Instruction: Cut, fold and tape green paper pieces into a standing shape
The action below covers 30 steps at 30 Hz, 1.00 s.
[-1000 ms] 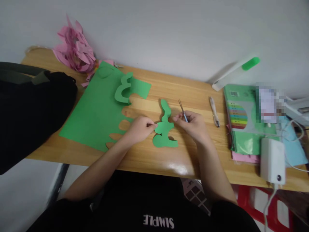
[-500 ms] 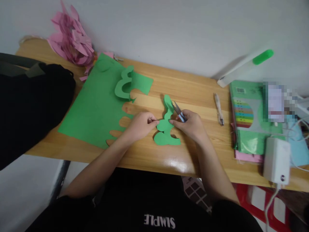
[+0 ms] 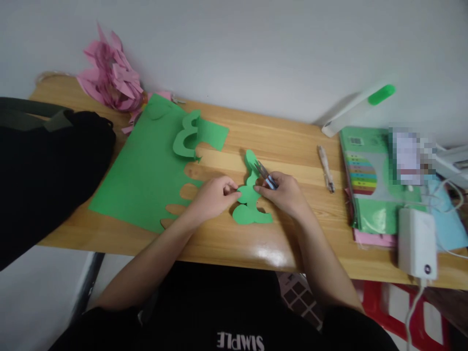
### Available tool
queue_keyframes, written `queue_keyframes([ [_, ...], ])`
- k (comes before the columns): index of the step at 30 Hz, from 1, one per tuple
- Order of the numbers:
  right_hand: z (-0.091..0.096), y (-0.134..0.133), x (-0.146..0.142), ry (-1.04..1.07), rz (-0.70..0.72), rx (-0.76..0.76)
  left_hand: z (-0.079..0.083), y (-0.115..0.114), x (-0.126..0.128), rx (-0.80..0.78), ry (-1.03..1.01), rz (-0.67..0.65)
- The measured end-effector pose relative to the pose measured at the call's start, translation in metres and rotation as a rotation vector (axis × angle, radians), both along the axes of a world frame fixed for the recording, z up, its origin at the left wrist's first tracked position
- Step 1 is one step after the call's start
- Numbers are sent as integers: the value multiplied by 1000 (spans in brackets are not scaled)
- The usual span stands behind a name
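Note:
A curvy cut piece of green paper (image 3: 250, 213) lies between my hands near the table's front. My left hand (image 3: 218, 195) is closed, thumb and fingers pinching the left edge of its rounded middle part. In my right hand (image 3: 287, 194) is a pair of small scissors (image 3: 269, 180) with bluish handles, the blades pointing away from me over the paper's upper strip. That hand's thumb also presses on the right side of the paper. To the left lies a large green paper sheet (image 3: 137, 165) with a scalloped right edge and a curled strip (image 3: 180, 141) standing up from it.
Crumpled pink paper (image 3: 113, 78) sits at the back left, behind a black bag (image 3: 54, 165). On the right are a pen (image 3: 325, 169), a green paper pack (image 3: 376, 214), a white adapter (image 3: 417, 243) with a cable, and a white stick with green tip (image 3: 360, 109) against the wall.
My view has tilted slightly, so the table appears lower. The scissors' blades have come closer to the paper's upper strip. Both hands keep hold at the paper's middle part.

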State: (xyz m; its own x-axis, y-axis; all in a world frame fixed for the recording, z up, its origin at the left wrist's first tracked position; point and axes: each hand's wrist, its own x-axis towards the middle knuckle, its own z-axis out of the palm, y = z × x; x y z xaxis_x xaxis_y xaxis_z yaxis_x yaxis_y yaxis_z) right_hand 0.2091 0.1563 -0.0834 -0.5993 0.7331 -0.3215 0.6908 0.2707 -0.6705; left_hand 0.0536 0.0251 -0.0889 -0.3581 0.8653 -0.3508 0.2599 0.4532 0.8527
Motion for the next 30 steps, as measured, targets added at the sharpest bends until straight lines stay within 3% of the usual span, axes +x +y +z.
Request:
queue_keyframes([
  [7, -3, 1, 1, 33, 23, 16, 1, 1, 5, -20, 86, 41],
  [13, -2, 5, 4, 139, -6, -13, -8, 2, 2, 50, 3, 46],
  [20, 2, 11, 8, -54, -290, 298, -4, 0, -1, 65, -92, 72],
  [30, -23, 15, 8, -137, -284, 564, 1, -2, -4, 69, -227, 98],
])
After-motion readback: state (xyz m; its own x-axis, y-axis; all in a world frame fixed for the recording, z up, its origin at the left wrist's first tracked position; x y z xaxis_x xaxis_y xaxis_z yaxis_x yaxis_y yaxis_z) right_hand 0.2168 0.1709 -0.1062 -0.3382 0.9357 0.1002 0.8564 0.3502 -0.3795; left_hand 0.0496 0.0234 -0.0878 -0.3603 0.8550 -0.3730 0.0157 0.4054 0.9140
